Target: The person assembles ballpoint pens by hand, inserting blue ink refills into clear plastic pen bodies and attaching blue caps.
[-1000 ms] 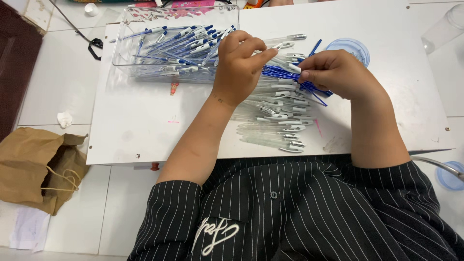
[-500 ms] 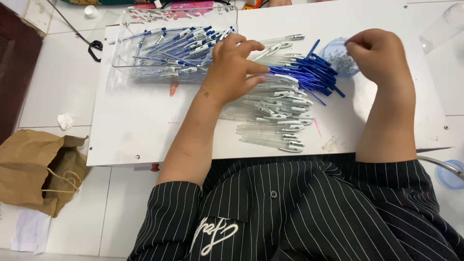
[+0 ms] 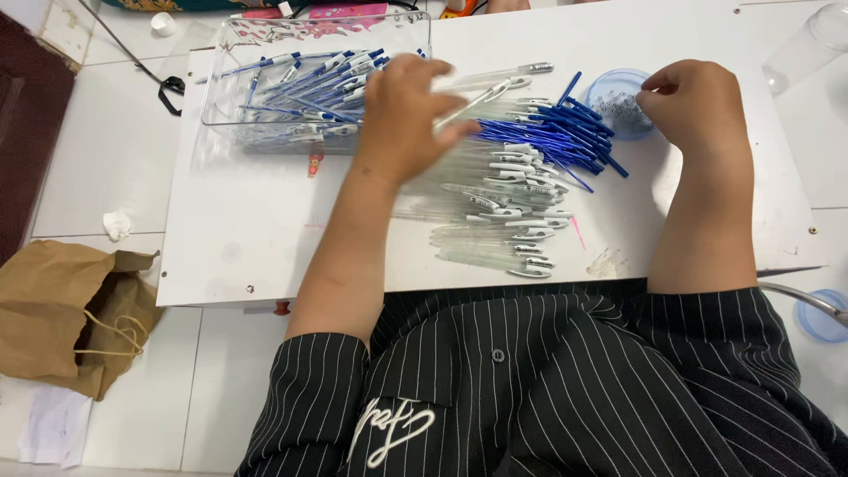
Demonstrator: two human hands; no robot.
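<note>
Two hands (image 3: 415, 115), one small blue dish (image 3: 618, 102)

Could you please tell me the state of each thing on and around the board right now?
Left hand: over the clear barrels, holding one, blurred.
Right hand: fingertips pinched beside the blue dish.
Blue dish: open, small metal parts inside.
Clear tray: open, assembled pens inside.
Clear barrels: loose, lying flat.
Blue refills: loose heap.
Paper bag: crumpled on the floor.
</note>
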